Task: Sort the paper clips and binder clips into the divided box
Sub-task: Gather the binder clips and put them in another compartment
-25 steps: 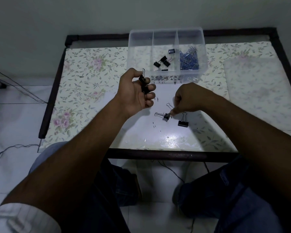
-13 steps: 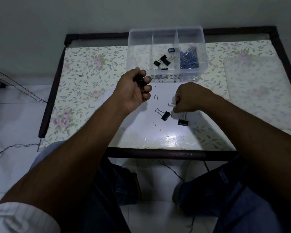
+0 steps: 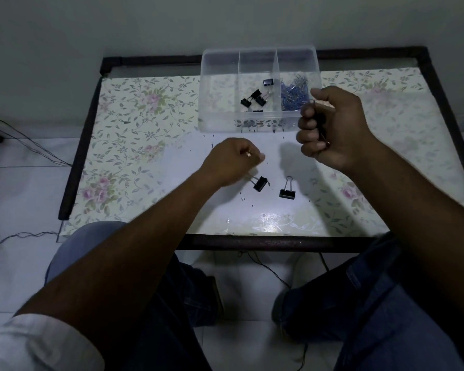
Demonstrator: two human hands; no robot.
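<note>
Since the earlier frames the hands have traded places: the right hand has lifted off the tabletop to the front right corner of the divided box, its fingers curled around what looks like a binder clip with wire handles poking out, while the left hand has dropped to the floral-covered table. Its fingers are bunched, but whether they pinch anything I cannot tell. Two black binder clips remain loose: the tilted binder clip lies just beside the left fingertips, handles pointing toward that hand, and the upright binder clip stands further right. Four binder clips already sit in the middle compartment, blue paper clips in the right one. The left hand is plainly nearer the tilted clip.
</note>
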